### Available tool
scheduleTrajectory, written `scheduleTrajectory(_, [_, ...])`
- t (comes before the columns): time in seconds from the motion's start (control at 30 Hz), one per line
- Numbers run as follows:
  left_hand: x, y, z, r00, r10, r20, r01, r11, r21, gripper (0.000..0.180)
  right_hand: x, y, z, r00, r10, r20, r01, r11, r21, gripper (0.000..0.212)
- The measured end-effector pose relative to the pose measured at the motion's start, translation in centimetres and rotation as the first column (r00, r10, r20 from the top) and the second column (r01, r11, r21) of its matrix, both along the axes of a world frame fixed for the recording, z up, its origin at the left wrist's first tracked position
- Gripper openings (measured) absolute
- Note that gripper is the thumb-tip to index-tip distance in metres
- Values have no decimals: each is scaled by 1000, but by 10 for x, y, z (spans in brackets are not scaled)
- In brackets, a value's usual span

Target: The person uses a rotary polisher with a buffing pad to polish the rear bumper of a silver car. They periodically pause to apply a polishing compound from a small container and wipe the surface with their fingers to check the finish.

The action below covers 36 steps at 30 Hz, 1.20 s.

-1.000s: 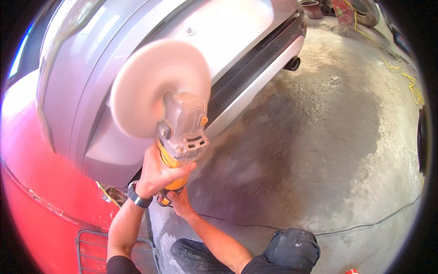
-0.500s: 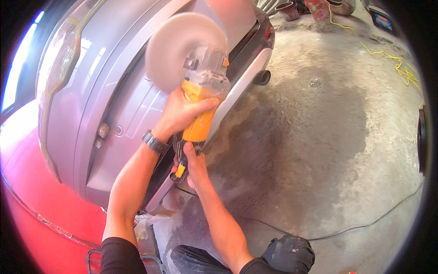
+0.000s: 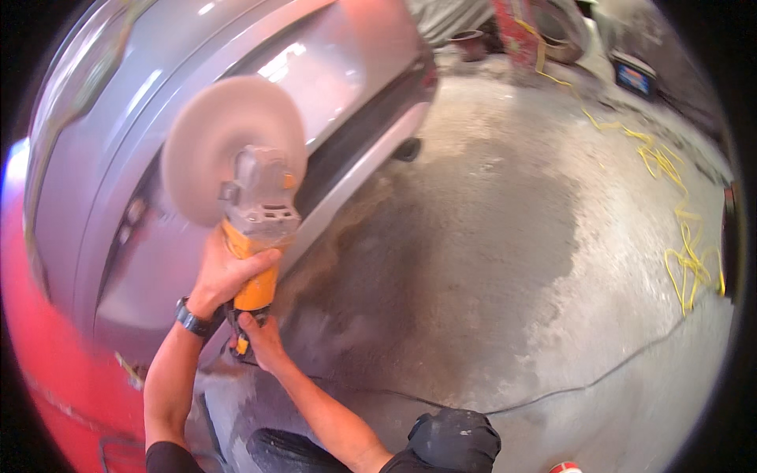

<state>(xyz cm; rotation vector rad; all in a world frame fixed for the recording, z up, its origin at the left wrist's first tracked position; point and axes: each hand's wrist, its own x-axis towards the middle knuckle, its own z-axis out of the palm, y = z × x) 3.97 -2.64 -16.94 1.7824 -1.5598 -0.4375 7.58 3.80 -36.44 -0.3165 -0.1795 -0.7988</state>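
Both of my hands are on a yellow and black power polisher (image 3: 258,290). Around the front of its yellow body wraps my left hand (image 3: 224,270), thumb across the top, a dark watch on that wrist. My right hand (image 3: 265,340) grips the black rear handle. The round pale buffing pad (image 3: 206,150) looks smeared, as if spinning, and lies against or just over the silver car's rear panel (image 3: 150,272); I cannot tell whether it touches. Pad and tool hide part of that panel.
A dark cable (image 3: 544,394) runs over the stained concrete floor (image 3: 505,236). Tangled yellow cord (image 3: 688,264) lies at the right. An exhaust tip (image 3: 408,149) sticks out below the bumper. A red car (image 3: 47,347) stands at the left. Far back are a pot (image 3: 470,46) and a boxed item (image 3: 633,76).
In the picture, the polisher and both hands have shifted left and down. The whole view has shifted too, with the car and exhaust further left and more yellow cord showing.
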Motion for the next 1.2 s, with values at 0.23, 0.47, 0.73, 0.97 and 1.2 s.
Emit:
scheduleTrajectory(0.23, [56, 144, -28, 984, 154, 94, -140, 981, -137, 79, 28, 128, -42, 998, 0, -67, -12, 984, -180, 64])
scheduleTrajectory(0.47, [122, 305, -65, 946, 320, -45, -323, 930, -175, 81, 65, 245, -83, 949, 28, -315, -154, 910, -385, 57])
scheduleTrajectory(0.73, [162, 407, -135, 834, 259, -488, -527, 639, -561, 83, 24, 245, -38, 909, -40, -415, -282, 672, -685, 67])
scheduleTrajectory(0.97, [176, 421, -132, 717, -260, -647, -514, 429, -743, 103, -39, 163, 94, 615, -751, -239, -412, -47, -910, 84])
scheduleTrajectory(1.2, [175, 434, -171, 674, -377, -636, -573, 276, -771, 108, -271, 54, 15, -174, -980, -96, -230, 135, -964, 39])
